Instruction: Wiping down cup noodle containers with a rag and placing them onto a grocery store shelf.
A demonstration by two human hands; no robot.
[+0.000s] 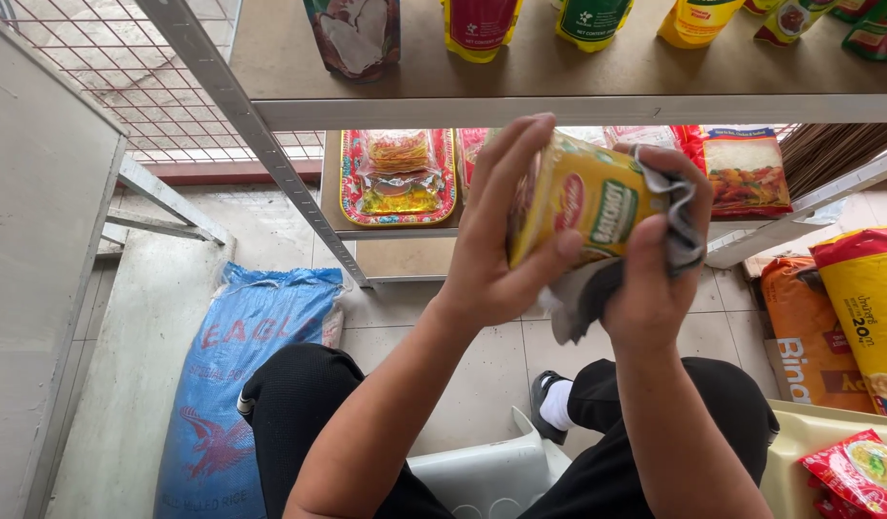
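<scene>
My left hand (492, 240) grips a yellow noodle packet (583, 197) from its left side, thumb across the front. My right hand (655, 255) holds a grey cloth (684, 226) pressed against the packet's right edge; part of the cloth hangs down below the packet. Both hands are raised in front of a metal shelf (559, 108), over my knees in black trousers.
Pouches in yellow, green and dark red (357, 34) stand on the upper shelf. Red-edged snack packs (397, 178) and a red packet (746, 171) lie on the lower shelf. A blue rice sack (237, 384) lies on the floor left; orange and yellow sacks (852, 317) stand right.
</scene>
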